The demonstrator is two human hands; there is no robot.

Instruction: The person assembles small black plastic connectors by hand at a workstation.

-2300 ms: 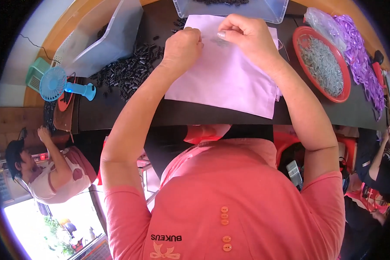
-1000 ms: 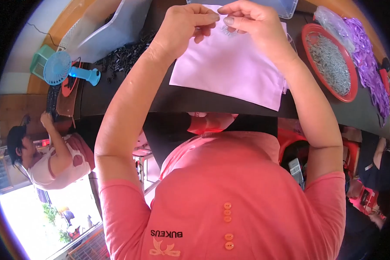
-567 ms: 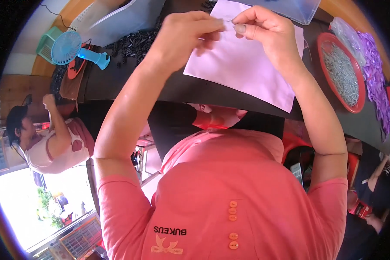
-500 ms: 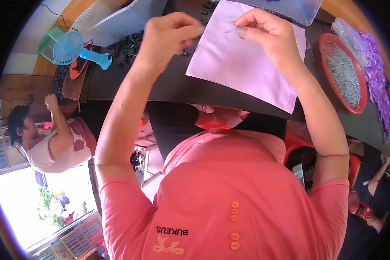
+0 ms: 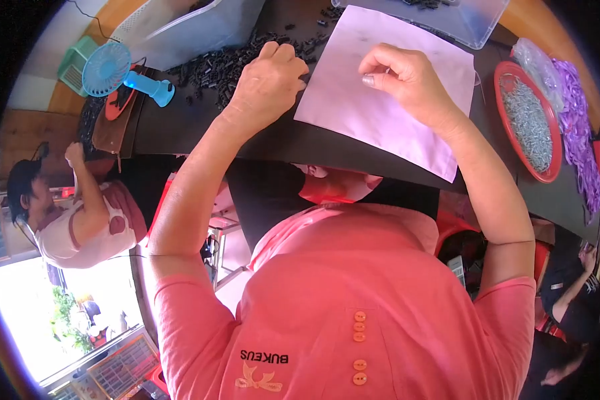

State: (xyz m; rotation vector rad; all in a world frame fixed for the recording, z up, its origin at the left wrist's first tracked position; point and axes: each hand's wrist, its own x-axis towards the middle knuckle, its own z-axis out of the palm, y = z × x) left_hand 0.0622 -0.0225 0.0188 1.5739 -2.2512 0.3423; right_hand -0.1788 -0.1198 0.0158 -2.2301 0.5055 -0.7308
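Observation:
My left hand [image 5: 268,81] is closed, its fingers curled, between a pile of small black cylindrical parts [image 5: 213,75] and a pale pink cloth [image 5: 387,120]. Whatever its fingertips may grip is hidden. Over the cloth hovers my right hand [image 5: 413,85], thumb and forefinger brought together in a pinch; anything between them is too small to make out. The cloth lies flat on the dark table, with faint small marks near its far side. An oval red tray [image 5: 549,170] full of small silvery metal pieces [image 5: 528,120] sits to the right.
A clear bin [image 5: 197,33] stands far left, another clear box [image 5: 470,27] at the back. A blue fan [image 5: 107,70] is at the left. Purple strips [image 5: 580,133] and a clear plastic bag [image 5: 537,67] lie beyond the tray. Another person [image 5: 80,213] sits left; another person's arm [image 5: 573,293] shows right.
My left hand has turned and come a little nearer, its fingers now curled downward. My right hand has also moved slightly nearer, and the thin metal bits seen by its fingertips no longer show clearly.

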